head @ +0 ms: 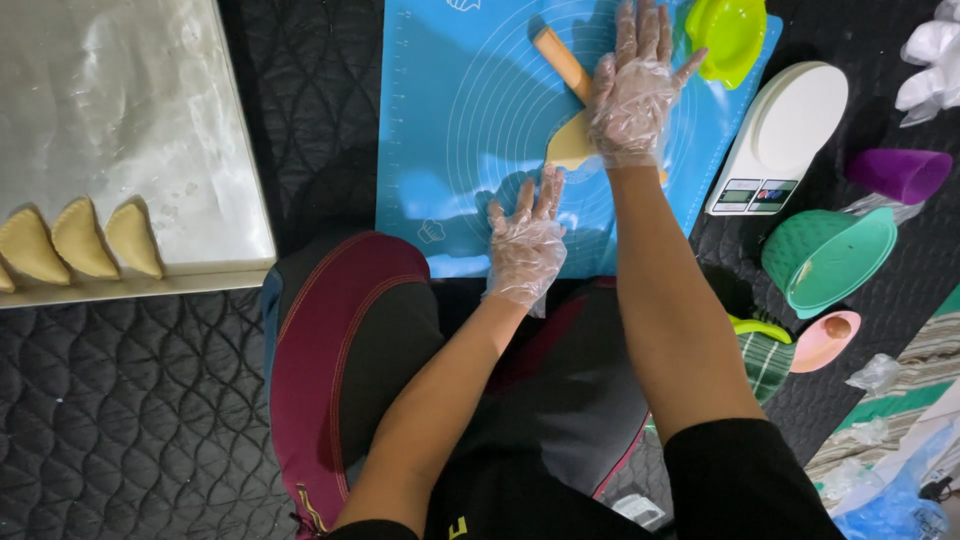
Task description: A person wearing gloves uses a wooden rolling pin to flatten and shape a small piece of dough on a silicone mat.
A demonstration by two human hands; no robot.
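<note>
Right hand [632,100], gloved in clear plastic, spread flat with fingers open over a wooden rolling pin [562,62] and a pale piece of dough [571,143] at upper centre of the frame, on the blue baking mat [450,120]. Left hand [526,245], also gloved, open and pressed flat on the mat's lower edge. Three folded pastries [80,240] on a metal tray [130,110] at upper left; white scale [780,135] and green bowl [830,258] at right.

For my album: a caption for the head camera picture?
Gloved right hand rolls a wooden rolling pin over dough on a blue mat.
</note>
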